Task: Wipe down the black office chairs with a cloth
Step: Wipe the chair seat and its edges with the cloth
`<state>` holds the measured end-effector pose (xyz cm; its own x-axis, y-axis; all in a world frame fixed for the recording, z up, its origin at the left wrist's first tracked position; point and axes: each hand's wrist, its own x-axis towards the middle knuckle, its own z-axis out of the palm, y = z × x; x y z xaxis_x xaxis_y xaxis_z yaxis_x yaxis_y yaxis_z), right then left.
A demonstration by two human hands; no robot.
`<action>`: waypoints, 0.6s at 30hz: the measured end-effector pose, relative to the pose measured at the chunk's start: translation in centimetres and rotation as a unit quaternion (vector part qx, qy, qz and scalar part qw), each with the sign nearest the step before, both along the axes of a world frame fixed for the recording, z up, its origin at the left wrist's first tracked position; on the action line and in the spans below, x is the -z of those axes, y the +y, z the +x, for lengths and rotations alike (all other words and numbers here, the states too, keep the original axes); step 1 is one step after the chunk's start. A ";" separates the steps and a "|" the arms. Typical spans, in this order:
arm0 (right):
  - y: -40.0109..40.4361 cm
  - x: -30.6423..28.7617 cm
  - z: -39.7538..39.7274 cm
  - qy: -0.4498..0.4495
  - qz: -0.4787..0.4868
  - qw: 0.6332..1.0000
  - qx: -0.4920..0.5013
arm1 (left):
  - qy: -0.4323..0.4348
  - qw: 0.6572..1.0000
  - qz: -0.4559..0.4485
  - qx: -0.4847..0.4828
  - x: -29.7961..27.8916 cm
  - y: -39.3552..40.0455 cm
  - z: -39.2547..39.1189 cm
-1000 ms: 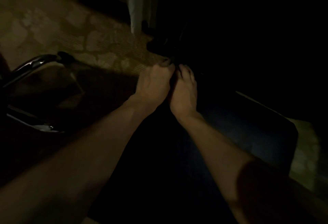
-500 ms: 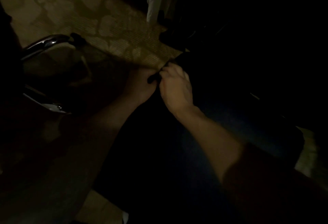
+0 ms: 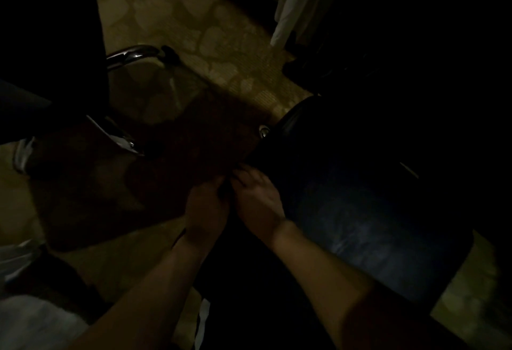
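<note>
I judge I'm mid-wipe on the near edge of the black chair (image 3: 346, 211), my left hand (image 3: 206, 207) and right hand (image 3: 257, 197) bunched together there, grips and cloth too dark to tell, so next I'd sweep across its seat.

In very dim light, the left hand (image 3: 206, 205) and the right hand (image 3: 256, 197) meet at the near-left edge of the dark blue padded chair seat (image 3: 360, 211), fingers curled around something dark between them (too shadowed to identify). Left of the seat, the patterned tan carpet (image 3: 171, 8) shows, with a curved chrome chair armrest (image 3: 133, 54) farther left. Beyond the seat hangs a pale curtain (image 3: 293, 3).
</note>
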<state>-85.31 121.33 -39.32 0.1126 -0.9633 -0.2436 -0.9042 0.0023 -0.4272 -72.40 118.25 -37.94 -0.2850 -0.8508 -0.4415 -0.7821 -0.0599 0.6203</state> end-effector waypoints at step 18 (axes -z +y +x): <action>0.4 1.4 0.4 -0.028 -0.046 0.998 0.046 | -0.097 0.985 -0.106 0.100 0.4 0.2 0.3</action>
